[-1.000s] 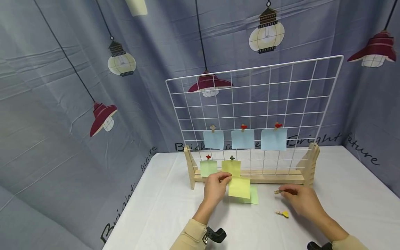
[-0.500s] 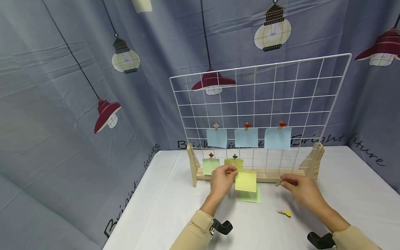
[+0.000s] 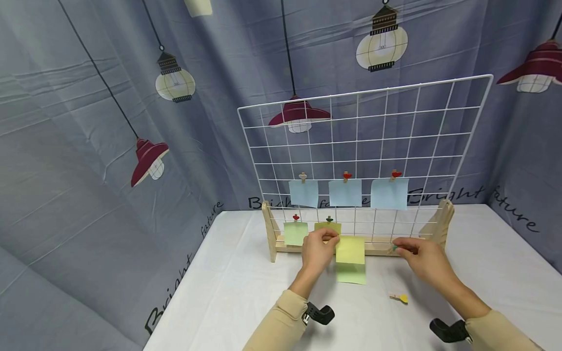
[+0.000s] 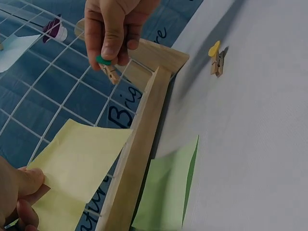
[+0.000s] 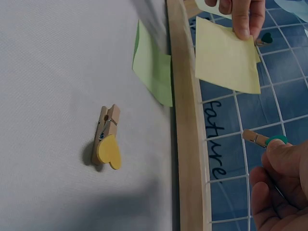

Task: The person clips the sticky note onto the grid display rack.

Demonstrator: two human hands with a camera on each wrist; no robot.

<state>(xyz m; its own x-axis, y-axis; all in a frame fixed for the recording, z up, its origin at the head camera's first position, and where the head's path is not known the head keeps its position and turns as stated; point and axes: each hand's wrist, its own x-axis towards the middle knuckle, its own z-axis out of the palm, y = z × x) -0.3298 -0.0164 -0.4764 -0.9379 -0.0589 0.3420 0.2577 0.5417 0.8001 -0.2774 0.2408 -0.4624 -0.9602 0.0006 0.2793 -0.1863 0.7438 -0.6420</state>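
Note:
My left hand [image 3: 319,249] pinches a yellow sticky note [image 3: 350,250] by its upper left corner, in front of the lower part of the white wire grid [image 3: 369,159]. To its right, my right hand [image 3: 425,259] holds a small wooden clothespin [image 5: 256,138] with a green heart between thumb and fingers. The clothespin's free end points toward the grid. A green note [image 3: 351,274] lies on the table below the yellow one, partly covered by it in the head view. Another clothespin, with a yellow heart [image 5: 109,152], lies on the table near my right hand.
Three blue notes [image 3: 345,193] hang in a row, clipped to the grid. Below them hang a green note [image 3: 295,234] and a yellow note [image 3: 327,226], the latter partly behind my left hand. A wooden base [image 3: 377,249] carries the grid on the white table [image 3: 219,292].
My left hand has carried the yellow note right and slightly up, toward the grid. My right hand has lifted the green-heart clothespin closer to the grid's base. The head view has shifted slightly.

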